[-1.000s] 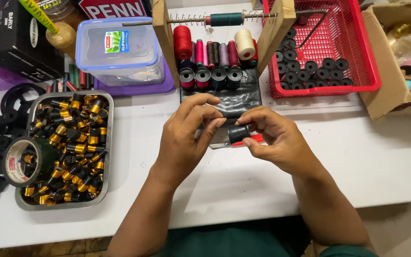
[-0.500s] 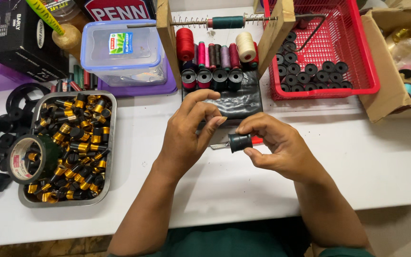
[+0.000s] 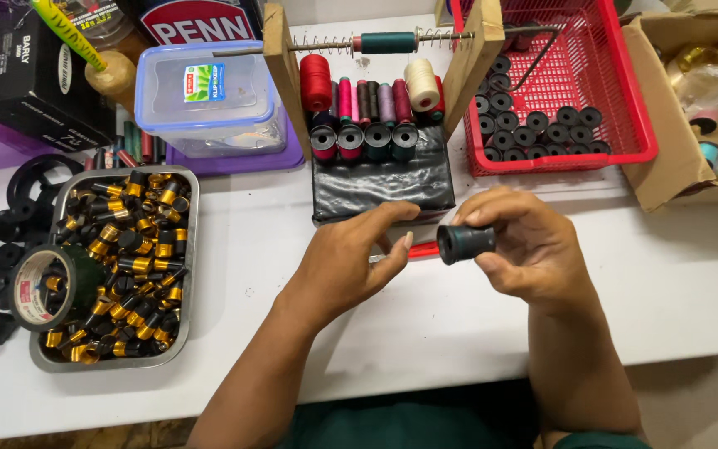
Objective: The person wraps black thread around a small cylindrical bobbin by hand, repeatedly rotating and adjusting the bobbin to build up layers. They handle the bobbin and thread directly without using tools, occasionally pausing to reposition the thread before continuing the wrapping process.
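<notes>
Pinched between thumb and fingers of the right hand (image 3: pixel 525 249): a short black tube (image 3: pixel 465 243), raised just above the white table (image 3: pixel 691 291), open end toward the left hand (image 3: pixel 351 262). Left fingers loosely spread, holding nothing, just beside the tube. Behind, a black pouch (image 3: pixel 382 183); far left, a metal tray (image 3: pixel 189 249) of black-and-gold pieces.

- Bare white tabletop (image 3: pixel 691 283) lies open right of the right hand (image 3: pixel 533 249).
- Metal tray of black-and-gold parts (image 3: pixel 189 249) walls the left.
- Black wrapped block (image 3: pixel 380 183) blocks straight ahead.
</notes>
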